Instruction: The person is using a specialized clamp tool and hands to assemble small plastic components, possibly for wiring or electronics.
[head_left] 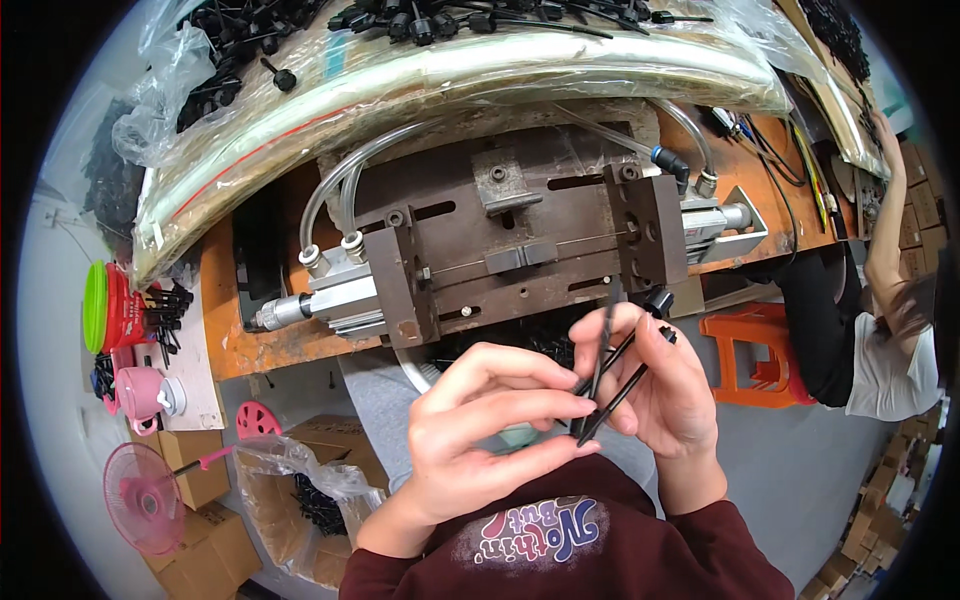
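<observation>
Several thin black rods (622, 392) with black knob-like heads (657, 300) are held between my two hands, in front of the brown metal fixture (470, 225). My left hand (480, 410) pinches the lower ends of the rods with thumb and fingertips. Around the upper part, near the heads, the fingers of my right hand (675, 390) are curled. One flat dark strip or rod stands up between the hands; its kind is unclear. A small dark block (520, 258) sits at the middle of the fixture, beyond my hands and untouched.
Air cylinders (350, 300) with clear hoses flank the fixture on the orange bench (240, 335). A plastic-wrapped padded edge (450, 70) runs behind it, with black knobbed rods beyond. At right are another person's arm (888, 225) and an orange stool (735, 350). A plastic-lined box (265, 480) stands lower left.
</observation>
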